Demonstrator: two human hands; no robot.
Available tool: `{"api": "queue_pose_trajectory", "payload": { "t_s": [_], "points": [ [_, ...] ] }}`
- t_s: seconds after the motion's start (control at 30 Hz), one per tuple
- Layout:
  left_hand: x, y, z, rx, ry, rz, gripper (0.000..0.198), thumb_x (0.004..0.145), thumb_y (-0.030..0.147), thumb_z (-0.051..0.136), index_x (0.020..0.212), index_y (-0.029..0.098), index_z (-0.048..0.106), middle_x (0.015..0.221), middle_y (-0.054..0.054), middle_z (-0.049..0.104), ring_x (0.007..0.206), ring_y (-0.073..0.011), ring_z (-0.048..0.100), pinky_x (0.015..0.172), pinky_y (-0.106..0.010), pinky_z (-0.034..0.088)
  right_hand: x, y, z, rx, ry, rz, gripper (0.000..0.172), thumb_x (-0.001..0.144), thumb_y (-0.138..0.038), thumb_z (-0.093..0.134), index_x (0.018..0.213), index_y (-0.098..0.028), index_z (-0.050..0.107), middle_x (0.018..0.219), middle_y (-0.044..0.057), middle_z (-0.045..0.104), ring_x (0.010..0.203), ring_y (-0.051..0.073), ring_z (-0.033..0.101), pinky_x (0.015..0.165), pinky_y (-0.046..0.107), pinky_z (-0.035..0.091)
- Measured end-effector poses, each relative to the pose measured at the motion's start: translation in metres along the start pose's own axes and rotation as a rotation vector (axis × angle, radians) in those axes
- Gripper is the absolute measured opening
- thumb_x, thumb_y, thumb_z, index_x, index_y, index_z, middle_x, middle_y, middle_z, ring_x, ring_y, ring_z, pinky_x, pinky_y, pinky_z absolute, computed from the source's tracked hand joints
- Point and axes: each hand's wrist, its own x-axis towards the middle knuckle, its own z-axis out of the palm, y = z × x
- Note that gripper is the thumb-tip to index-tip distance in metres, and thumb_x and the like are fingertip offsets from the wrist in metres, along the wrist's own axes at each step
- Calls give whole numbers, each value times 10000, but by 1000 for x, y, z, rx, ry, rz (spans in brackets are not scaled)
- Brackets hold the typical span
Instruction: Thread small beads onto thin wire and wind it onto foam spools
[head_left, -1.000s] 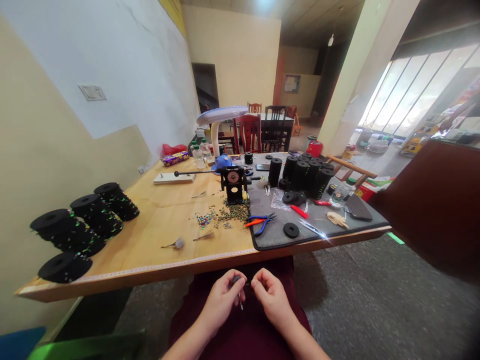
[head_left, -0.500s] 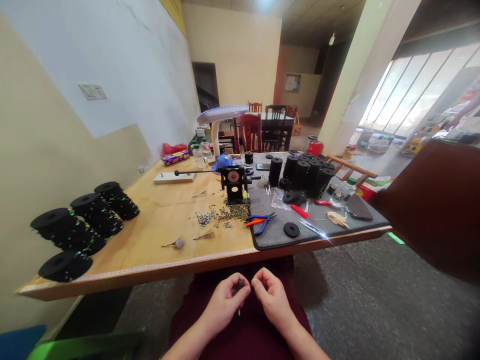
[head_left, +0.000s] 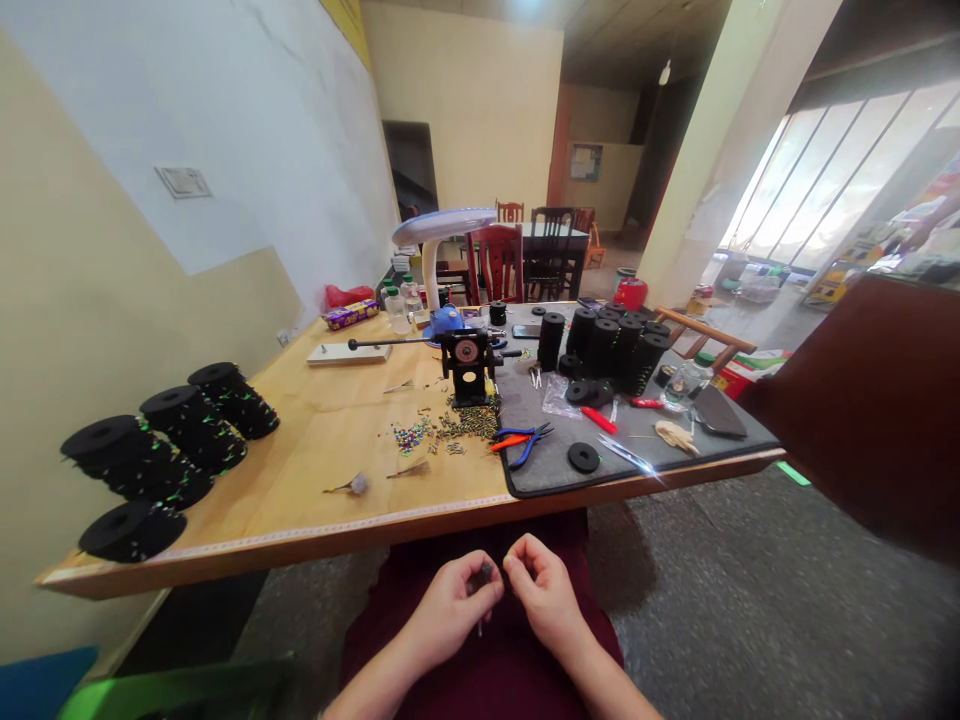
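One small dark piece (head_left: 487,572) sits pinched in the left hand (head_left: 456,603), a pale end poking out below; just beside it, the right hand (head_left: 546,592) has thumb and forefinger pressed together (anything between them is too small to tell). Both are over the dark red cloth (head_left: 480,680) on the lap, clear of the table (head_left: 285,480), so a slackened pinch could drop the piece into its folds. Judged worse: a bounce onto the speckled floor (head_left: 705,600), whose dark grain would hide it.
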Motion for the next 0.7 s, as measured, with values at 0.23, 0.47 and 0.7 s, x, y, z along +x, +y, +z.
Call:
{"api": "queue_pose_trajectory", "payload": {
  "t_s": [0.23,0.47,0.7],
  "points": [
    [1,1,-2,-31,28,-14,181,780,301,465,711,140,511,510,27,464,480,-92,385,494,-215,326,0,-3,0,16,-5,6,304,816,-387,468,693,-111,446,654,-4,453,610,44,392,579,148,336],
    [3,2,-4,115,134,53,126,697,229,477,613,143,514,555,18,461,539,-103,382,528,-220,317,-2,-2,1,-78,-50,0,288,822,-362,465,694,-103,475,655,-6,464,619,41,390,585,144,316],
    [-1,8,-8,307,149,77,246,774,309,502,657,127,620,621,-18,553,615,-135,441,593,-239,332,-1,-5,-2,-138,-90,36,291,834,-372,454,732,-106,511,659,-10,477,607,37,376,565,139,291]
  ]
}}
